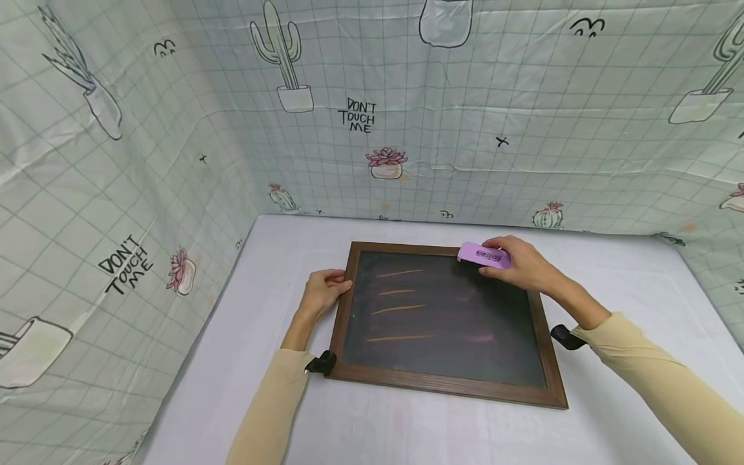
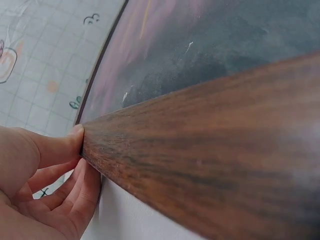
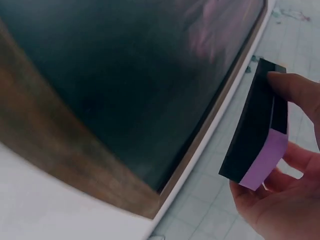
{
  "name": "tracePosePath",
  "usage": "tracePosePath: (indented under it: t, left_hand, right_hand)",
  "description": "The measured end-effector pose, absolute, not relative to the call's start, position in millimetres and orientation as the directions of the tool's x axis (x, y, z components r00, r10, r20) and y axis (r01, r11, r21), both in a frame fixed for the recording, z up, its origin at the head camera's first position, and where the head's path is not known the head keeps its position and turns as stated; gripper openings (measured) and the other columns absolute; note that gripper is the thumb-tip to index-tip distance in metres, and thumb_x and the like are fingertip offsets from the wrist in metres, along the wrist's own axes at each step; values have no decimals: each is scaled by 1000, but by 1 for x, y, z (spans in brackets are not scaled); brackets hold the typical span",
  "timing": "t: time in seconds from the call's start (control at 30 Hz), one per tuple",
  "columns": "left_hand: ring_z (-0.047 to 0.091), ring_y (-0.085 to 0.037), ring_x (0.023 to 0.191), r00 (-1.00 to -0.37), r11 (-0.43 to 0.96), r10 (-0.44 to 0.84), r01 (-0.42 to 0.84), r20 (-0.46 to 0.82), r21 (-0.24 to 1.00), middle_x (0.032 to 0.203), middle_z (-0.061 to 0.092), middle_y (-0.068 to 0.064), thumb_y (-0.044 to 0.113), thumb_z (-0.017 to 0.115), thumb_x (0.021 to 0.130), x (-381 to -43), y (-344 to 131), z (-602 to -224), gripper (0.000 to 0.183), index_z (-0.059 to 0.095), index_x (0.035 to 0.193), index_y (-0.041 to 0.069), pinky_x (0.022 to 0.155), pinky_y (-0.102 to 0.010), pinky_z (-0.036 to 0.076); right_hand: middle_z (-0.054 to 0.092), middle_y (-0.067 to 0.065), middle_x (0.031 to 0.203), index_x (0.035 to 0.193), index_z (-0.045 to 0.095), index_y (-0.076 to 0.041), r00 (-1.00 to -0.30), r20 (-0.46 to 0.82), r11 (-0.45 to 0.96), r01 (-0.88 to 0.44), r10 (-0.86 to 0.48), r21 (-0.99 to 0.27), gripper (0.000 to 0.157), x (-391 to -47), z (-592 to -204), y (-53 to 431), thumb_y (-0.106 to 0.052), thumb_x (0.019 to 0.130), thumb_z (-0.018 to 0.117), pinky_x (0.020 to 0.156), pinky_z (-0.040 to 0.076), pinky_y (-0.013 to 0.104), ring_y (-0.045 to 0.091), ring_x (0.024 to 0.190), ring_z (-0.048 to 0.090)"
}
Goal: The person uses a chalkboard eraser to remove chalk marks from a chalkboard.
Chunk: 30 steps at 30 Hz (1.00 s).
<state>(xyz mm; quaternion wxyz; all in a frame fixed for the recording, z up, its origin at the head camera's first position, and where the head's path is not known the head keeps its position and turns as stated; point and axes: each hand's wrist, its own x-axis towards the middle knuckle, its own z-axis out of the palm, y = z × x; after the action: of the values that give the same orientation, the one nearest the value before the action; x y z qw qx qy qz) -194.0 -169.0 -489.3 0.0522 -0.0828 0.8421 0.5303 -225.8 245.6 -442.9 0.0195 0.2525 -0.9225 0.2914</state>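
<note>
The chalkboard (image 1: 442, 318) lies on the white counter (image 1: 194, 400), bordered by a brown wooden frame (image 1: 447, 385). The left hand (image 1: 321, 290) is at the left side of the board, pinching the frame's edge between a thumb on the rim and curled fingers below it. The right hand (image 1: 519, 263) is over the far right part of the board, its thumb and fingers closed around a purple eraser (image 1: 485, 255). Dark print shows on the eraser's top, too small to read. The right wrist view shows the eraser's black pad tilted and apart from the writing surface.

On the left half of the board run four thin orange lines (image 1: 398, 309), one nearer than the next, each roughly level from left to right. To their right, toward the near side, is a pink smudge (image 1: 479, 338), with a fainter one farther off.

Beige sleeves (image 1: 270, 413) cover both forearms, and a black device (image 1: 321, 363) sits at each cuff. Beyond the counter's far edge and along both its sides hangs a pale cloth (image 1: 465, 116) with a grid, potted cacti and the words "DON'T TOUCH ME".
</note>
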Motion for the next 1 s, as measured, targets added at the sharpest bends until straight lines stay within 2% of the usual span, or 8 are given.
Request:
tracePosePath:
  t: [0.2, 0.43, 0.8, 1.0]
  left_hand:
    - [68, -36, 104, -982, 428, -84, -187, -168, 884, 115, 70, -25, 3, 74, 94, -192, -169, -491, 35, 67, 125, -11, 86, -34, 54]
    - [67, -34, 101, -982, 412, -88, -187, -166, 892, 114, 70, -26, 2, 74, 93, -194, -170, -494, 35, 67, 124, -11, 80, -26, 53]
    - [67, -35, 105, -980, 419, -82, -199, -181, 886, 118, 69, -25, 5, 74, 94, -196, -172, -492, 37, 67, 128, -9, 84, -30, 53]
    - [67, -33, 102, -980, 407, -81, -199, -181, 891, 117, 69, -25, 4, 74, 94, -196, -173, -492, 36, 67, 127, -10, 81, -26, 53]
  right_hand:
    - [68, 23, 115, 124, 64, 9, -843, 171, 669, -513, -510, -538, 52, -230, -450, 231, -15, 84, 86, 87, 45, 51, 33, 97, 60]
    - [67, 25, 119, 127, 63, 10, -826, 149, 651, -526, -543, -548, 55, -236, -456, 217, -14, 84, 86, 93, 44, 54, 37, 103, 60]
    - [67, 24, 116, 126, 64, 10, -801, 138, 626, -550, -583, -552, 51, -245, -465, 200, -11, 84, 85, 90, 45, 53, 34, 98, 60]
    - [68, 22, 117, 128, 65, 8, -797, 111, 636, -550, -594, -542, 52, -249, -467, 193, -12, 84, 85, 87, 47, 50, 31, 96, 61]
